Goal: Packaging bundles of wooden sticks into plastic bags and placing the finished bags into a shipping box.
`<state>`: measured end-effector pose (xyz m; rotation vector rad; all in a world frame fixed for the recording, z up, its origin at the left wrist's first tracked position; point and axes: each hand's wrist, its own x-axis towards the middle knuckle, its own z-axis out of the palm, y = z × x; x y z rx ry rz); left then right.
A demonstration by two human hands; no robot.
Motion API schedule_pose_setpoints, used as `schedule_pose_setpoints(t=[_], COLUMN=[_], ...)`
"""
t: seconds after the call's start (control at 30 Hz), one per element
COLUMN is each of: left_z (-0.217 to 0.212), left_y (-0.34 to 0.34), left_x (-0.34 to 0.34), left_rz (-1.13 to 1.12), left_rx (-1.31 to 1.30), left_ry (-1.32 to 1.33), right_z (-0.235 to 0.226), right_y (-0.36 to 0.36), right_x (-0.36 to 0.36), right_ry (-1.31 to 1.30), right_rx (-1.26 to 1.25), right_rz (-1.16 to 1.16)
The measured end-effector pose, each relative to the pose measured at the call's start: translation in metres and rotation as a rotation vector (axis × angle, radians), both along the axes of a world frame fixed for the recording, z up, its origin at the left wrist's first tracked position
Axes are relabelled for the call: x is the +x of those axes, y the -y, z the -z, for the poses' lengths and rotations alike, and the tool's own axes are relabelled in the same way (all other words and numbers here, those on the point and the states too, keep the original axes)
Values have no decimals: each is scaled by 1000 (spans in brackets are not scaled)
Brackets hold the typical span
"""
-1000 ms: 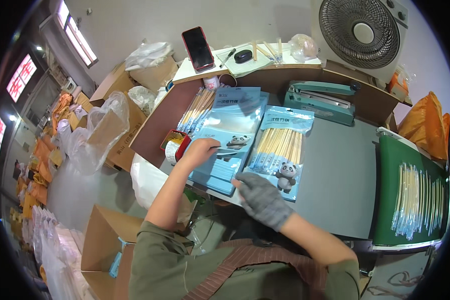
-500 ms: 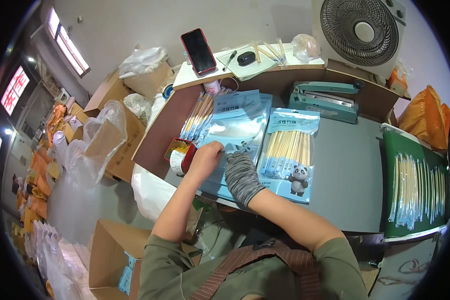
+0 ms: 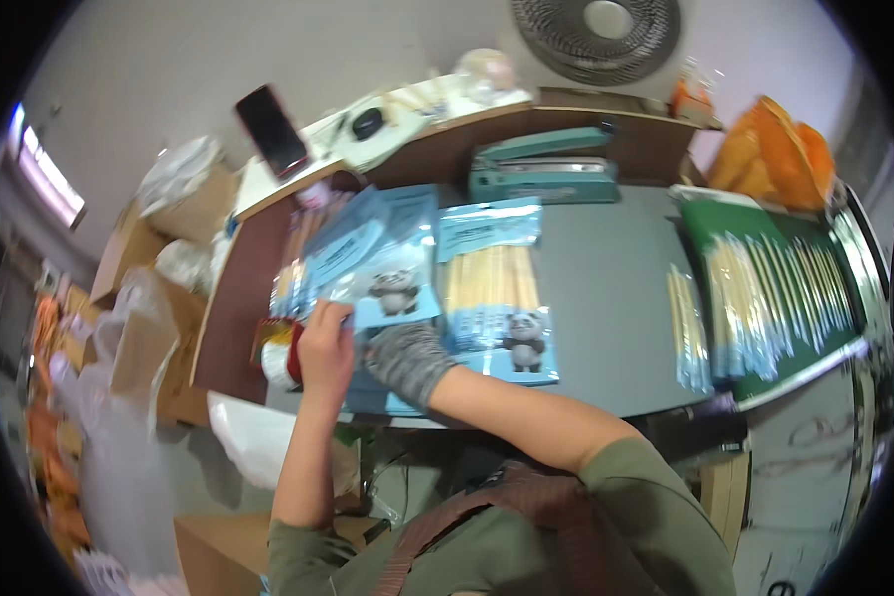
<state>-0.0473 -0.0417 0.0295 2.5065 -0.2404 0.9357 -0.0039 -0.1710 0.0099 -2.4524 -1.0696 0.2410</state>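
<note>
My bare left hand [image 3: 326,348] pinches the lower left corner of a clear and light-blue plastic bag [image 3: 340,254] printed with a panda. That bag lies slanted over other flat blue bags [image 3: 410,211]. My right hand [image 3: 407,364], in a grey knitted glove, is at the bag's lower edge; its fingertips are blurred and partly hidden, so its grip does not show. Just right of it lies a bag packed with chopsticks [image 3: 492,276]. Wrapped chopsticks [image 3: 290,273] lie behind the left hand, and a small red box with a white roll [image 3: 280,356] sits beside it.
A teal bag sealer [image 3: 544,181] stands at the back of the grey table. On the right, wrapped chopsticks [image 3: 765,303] lie on a green surface, with a few more [image 3: 687,333] at its left edge. A phone [image 3: 271,131] leans on the white shelf; cardboard boxes [image 3: 159,343] stand left.
The view has swung right, shifting the scene leftward. The top bag has slanted, its panda now uncovered. My hands have moved apart, the left to its corner. A few chopsticks now show left of the green surface.
</note>
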Motion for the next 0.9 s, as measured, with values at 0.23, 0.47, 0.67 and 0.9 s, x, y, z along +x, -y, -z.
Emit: schedule_pose_setpoints(t=[0.23, 0.47, 0.67, 0.9], left_z=[19, -14, -14, -10], left_y=[-5, 57, 48, 194], left_x=[18, 16, 13, 20], left_rz=[-209, -91, -193, 324], left_rx=[218, 268, 294, 57], left_ry=[-107, -102, -97, -151], right_z=[17, 13, -18, 56], right_y=[43, 216, 390, 660], right_x=[23, -35, -71, -127], right_ry=[11, 395, 350, 748], right_rx=[-14, 212, 406, 619], right_rz=[14, 182, 843, 1203])
